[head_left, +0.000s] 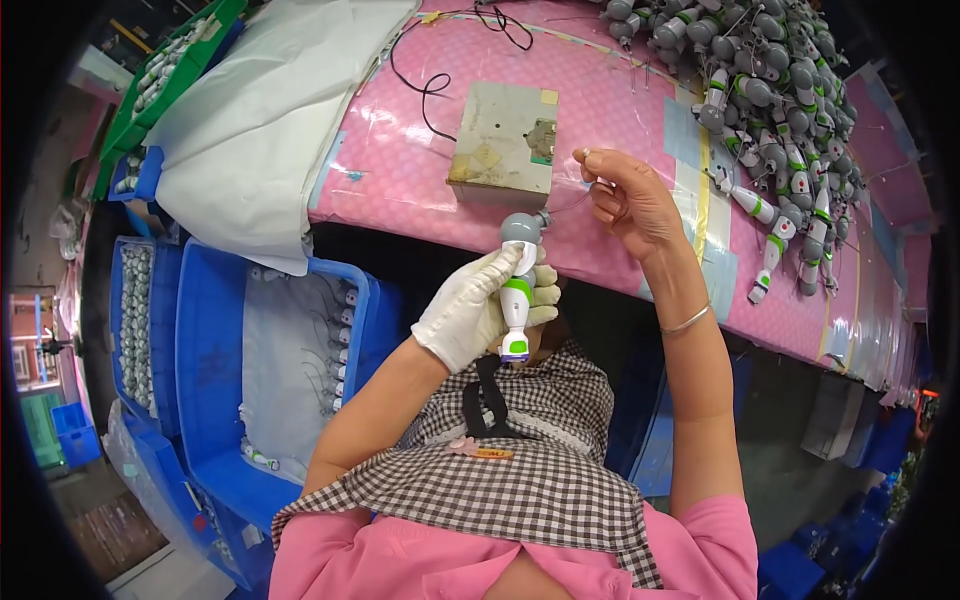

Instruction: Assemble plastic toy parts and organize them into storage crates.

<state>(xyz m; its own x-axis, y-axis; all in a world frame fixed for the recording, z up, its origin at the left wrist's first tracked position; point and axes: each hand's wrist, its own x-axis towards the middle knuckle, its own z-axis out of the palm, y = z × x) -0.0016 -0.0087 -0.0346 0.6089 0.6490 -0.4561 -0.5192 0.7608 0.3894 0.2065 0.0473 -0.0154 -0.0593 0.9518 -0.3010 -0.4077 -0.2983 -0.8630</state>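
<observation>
My left hand [470, 310], in a white glove, is closed around a toy limb [516, 300]. That limb is white with green bands and a grey ball at its upper end, and it is held upright just off the table's near edge. A thin wire [572, 205] runs from beside the ball toward my right hand [635, 200]. My bare right hand is raised over the table, thumb and forefinger pinched at a small pale tip, seemingly the wire's end. Between and beyond my hands stands a grey metal box [500, 140] with a small socket plate on its right side.
A heap of similar limbs [780, 130] with loose wires covers the far right of the pink-covered table [620, 80]. At my left, a blue bin [370, 330] holds limbs in rows on white lining. A black cable [425, 90] trails behind the box. White sheeting [260, 110] drapes the table's left end.
</observation>
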